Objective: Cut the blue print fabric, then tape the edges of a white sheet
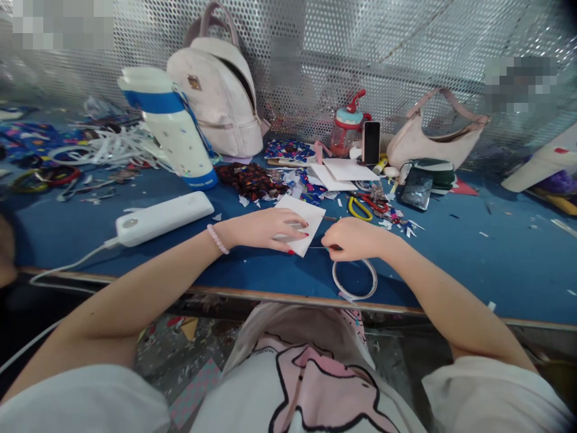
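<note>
My left hand [265,229] lies on a white square of paper [301,219] on the blue table, fingers curled and pinching its near edge. My right hand [356,239] is closed in a fist just right of the paper, gripping a thin dark-tipped tool [331,247] that points at the paper's edge. A white ring [355,279] lies on the table just below my right hand.
A white power bank [164,218] with its cable lies to the left. Yellow and red scissors [366,206], paper scraps, white sheets [343,173], phones, a bottle [174,129], a backpack [223,96] and a handbag [433,141] stand farther back. The table edge [279,294] runs close to my body.
</note>
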Available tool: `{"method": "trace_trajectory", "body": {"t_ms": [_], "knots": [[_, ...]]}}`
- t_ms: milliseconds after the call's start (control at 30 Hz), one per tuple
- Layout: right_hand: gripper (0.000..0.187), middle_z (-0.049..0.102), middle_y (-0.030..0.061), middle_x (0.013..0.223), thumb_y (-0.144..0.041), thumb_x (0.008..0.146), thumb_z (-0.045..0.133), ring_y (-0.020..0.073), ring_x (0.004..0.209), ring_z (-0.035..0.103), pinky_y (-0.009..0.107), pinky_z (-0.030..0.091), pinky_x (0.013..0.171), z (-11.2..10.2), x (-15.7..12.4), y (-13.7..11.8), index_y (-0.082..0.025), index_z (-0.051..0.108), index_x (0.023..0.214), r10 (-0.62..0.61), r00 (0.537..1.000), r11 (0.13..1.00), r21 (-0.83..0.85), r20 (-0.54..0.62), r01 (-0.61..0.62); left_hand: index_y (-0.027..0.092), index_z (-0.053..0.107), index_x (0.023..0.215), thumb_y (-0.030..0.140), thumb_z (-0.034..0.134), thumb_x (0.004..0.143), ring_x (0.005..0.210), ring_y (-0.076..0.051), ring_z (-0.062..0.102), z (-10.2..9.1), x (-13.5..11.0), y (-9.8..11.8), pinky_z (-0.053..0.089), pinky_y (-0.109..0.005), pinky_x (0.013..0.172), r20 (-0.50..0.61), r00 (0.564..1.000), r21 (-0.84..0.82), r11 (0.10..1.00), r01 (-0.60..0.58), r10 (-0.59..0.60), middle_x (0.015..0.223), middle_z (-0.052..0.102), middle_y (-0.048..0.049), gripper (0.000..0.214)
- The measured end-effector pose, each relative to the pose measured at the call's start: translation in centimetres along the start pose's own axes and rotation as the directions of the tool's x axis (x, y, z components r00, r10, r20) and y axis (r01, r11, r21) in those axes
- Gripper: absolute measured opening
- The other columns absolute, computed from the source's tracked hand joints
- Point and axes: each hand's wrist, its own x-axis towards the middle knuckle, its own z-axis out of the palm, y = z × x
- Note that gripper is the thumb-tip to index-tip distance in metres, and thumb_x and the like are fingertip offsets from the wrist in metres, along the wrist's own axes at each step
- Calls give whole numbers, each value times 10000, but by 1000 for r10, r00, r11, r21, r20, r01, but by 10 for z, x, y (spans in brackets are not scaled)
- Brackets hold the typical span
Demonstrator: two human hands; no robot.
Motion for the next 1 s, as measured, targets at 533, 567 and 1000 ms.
{"method": "trace_trajectory", "body": {"t_ms": [533, 567, 1000], "knots": [[179, 589, 27, 714, -233, 834, 477, 139, 602, 448, 269, 258, 560, -1, -10, 33, -187, 528, 669, 177, 984, 980, -88, -36, -179, 187, 645, 1184, 355, 542, 949, 1141, -243, 587, -6, -1, 7, 441, -336, 990, -68, 997, 81, 996, -24, 30, 1253, 633, -125, 307], [177, 598, 33, 737, -234, 845, 478, 146, 628, 474, 272, 269, 572, 1, -9, 34, -184, 549, 690, 164, 985, 982, -92, -44, -167, 182, 647, 1178, 345, 537, 952, 1130, -237, 594, -6, -1, 8, 447, -333, 983, -80, 996, 92, 995, -32, 39, 1241, 641, -122, 300], [238, 620, 110, 934, -200, 895, 450, 188, 782, 573, 294, 366, 666, 10, -10, 57, -136, 666, 821, 119, 986, 978, -159, -120, -137, 158, 671, 1025, 286, 462, 997, 928, -160, 685, -12, -4, 10, 535, -258, 832, -427, 887, 417, 909, 20, 177, 986, 743, -58, 247]]}}
